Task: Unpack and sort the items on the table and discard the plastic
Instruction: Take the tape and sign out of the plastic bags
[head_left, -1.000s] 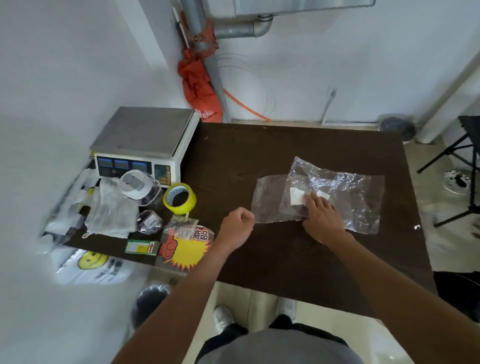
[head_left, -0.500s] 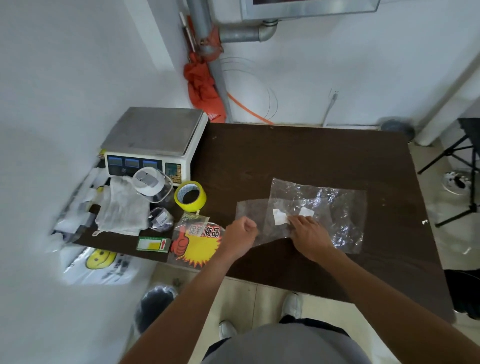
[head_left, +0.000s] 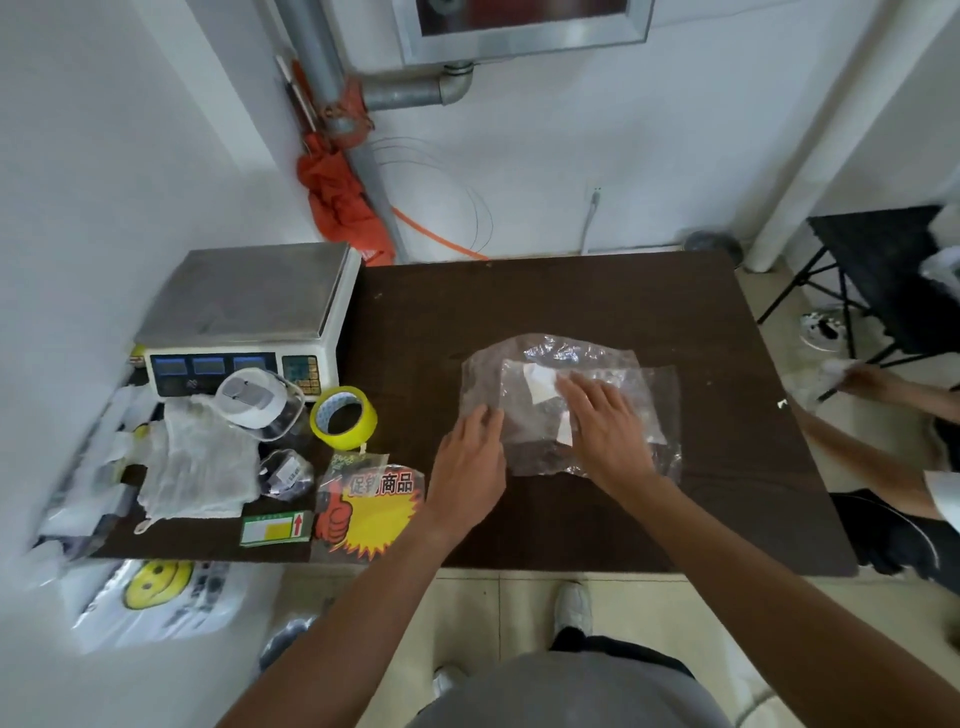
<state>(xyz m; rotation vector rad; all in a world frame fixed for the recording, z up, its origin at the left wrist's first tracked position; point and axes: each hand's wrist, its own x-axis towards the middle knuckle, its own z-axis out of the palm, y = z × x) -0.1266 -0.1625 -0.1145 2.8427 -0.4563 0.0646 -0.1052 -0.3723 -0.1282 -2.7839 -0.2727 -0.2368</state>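
Clear crinkled plastic bags with small white labels lie flat in a stack in the middle of the dark brown table. My right hand presses on top of them with fingers spread flat. My left hand lies with straight fingers on the stack's left edge. Neither hand grips anything.
At the table's left stand a weighing scale, a yellow tape roll, a clear container with a white lid, white cloth gloves, a red-yellow promo sticker pack and a green label. Another person's arm reaches in at right.
My left hand has uncurled from a fist and moved right onto the plastic's edge. The bags have been pulled together into a tighter stack under my right hand.
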